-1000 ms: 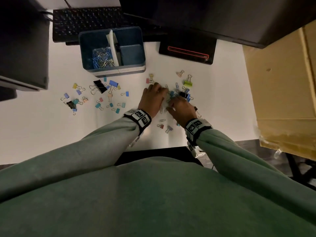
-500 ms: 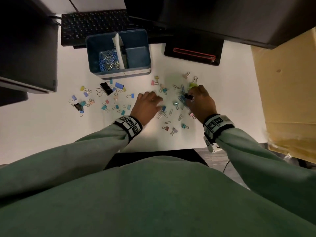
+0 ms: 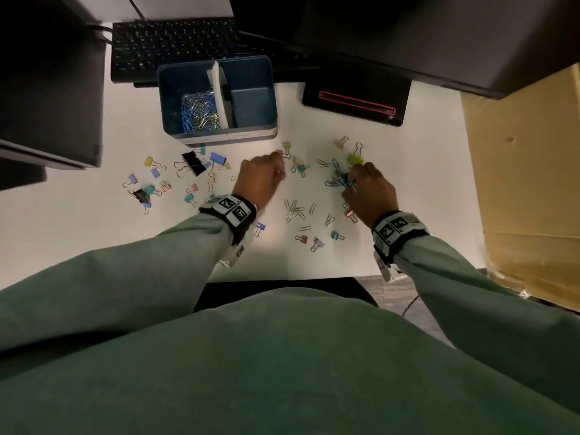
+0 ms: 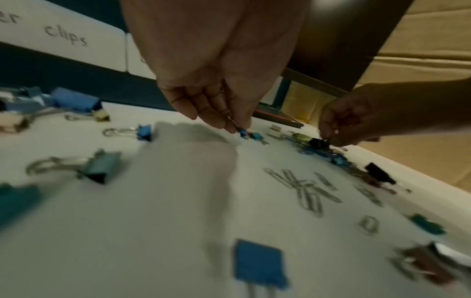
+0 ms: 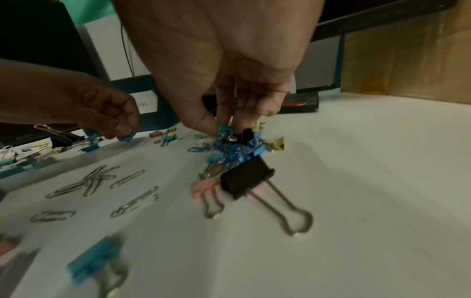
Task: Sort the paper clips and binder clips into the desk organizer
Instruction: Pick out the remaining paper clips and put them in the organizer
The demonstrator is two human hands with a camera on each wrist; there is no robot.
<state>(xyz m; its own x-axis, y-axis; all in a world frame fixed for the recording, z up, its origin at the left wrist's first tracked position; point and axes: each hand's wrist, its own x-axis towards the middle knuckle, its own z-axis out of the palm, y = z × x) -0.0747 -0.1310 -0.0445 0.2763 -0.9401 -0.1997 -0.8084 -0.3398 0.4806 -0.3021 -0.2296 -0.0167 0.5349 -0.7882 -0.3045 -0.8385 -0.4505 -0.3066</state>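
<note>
The left hand (image 3: pixel 262 177) is curled, thumb and fingertips pinching a small blue binder clip (image 4: pixel 242 133) just above the desk; the right hand (image 3: pixel 368 189) is curled over a tangle of blue paper clips (image 3: pixel 340 178), its fingertips pinching a small black binder clip (image 5: pixel 246 134) at the top of that pile.

The surface is a white desk (image 3: pixel 423 183); a blue desk organizer (image 3: pixel 216 100) stands at its far side, in front of a black keyboard (image 3: pixel 175 47); its left compartment holds mixed paper clips, its right one looks bare. A black stand with a red outline (image 3: pixel 356 100) lies to the right of it; brown cardboard (image 3: pixel 527 171) borders the desk on the right. Coloured binder clips (image 3: pixel 188 171) are scattered left of the left hand; loose silver paper clips (image 3: pixel 295 210) lie between the wrists.

The head view hides both pinches; only the wrist views show them. The left wrist view alone shows a white label reading "clips" (image 4: pixel 66 36) on the organizer front; the right wrist view alone shows a large black binder clip (image 5: pixel 248 178) beside a pink one (image 5: pixel 203 188), under the right palm.
</note>
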